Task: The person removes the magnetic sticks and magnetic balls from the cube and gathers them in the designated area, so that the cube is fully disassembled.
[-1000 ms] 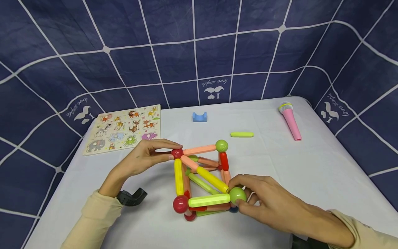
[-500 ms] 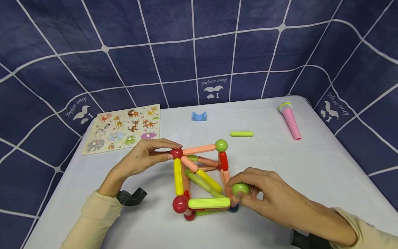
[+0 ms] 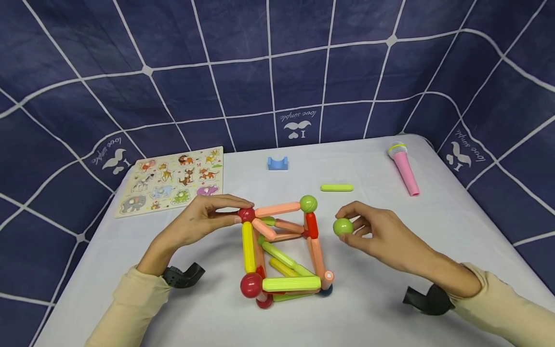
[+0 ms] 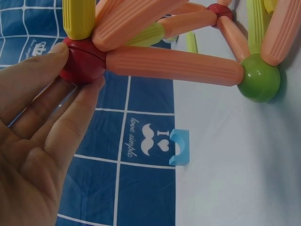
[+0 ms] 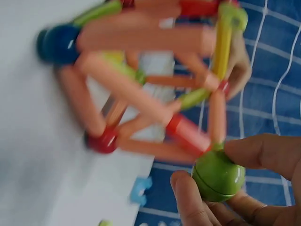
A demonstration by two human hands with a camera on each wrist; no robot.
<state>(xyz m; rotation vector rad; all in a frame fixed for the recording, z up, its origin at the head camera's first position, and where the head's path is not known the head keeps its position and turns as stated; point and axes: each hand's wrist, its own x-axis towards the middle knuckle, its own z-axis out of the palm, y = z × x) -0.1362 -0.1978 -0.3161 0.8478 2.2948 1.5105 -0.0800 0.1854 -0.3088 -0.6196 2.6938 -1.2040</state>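
Observation:
A frame of magnetic sticks and balls (image 3: 288, 284) stands on the table. My left hand (image 3: 195, 221) pinches the red ball (image 3: 246, 215) at its far left top corner; the left wrist view shows thumb and fingertips against this ball (image 4: 83, 63). To the right of the frame, my right hand (image 3: 381, 236) holds a loose green ball (image 3: 343, 227) between thumb and fingers, apart from the sticks. An upright pink stick (image 3: 328, 278) shows its bare top end at the near right corner. Inside the frame lies a yellow stick (image 3: 283, 266), partly hidden. A short pink stick (image 3: 263, 229) juts from the red ball.
Behind the frame lie a loose green stick (image 3: 336, 187) and a blue curved block (image 3: 277, 163). An animal puzzle board (image 3: 173, 179) is at the back left, a pink toy microphone (image 3: 405, 171) at the back right. Dark blue checked cloth (image 3: 243, 86) hangs behind.
My right hand has pulled the green ball off the near right corner and moved it away toward the back. The yellow diagonal stick has dropped into the frame. My left hand has stayed put.

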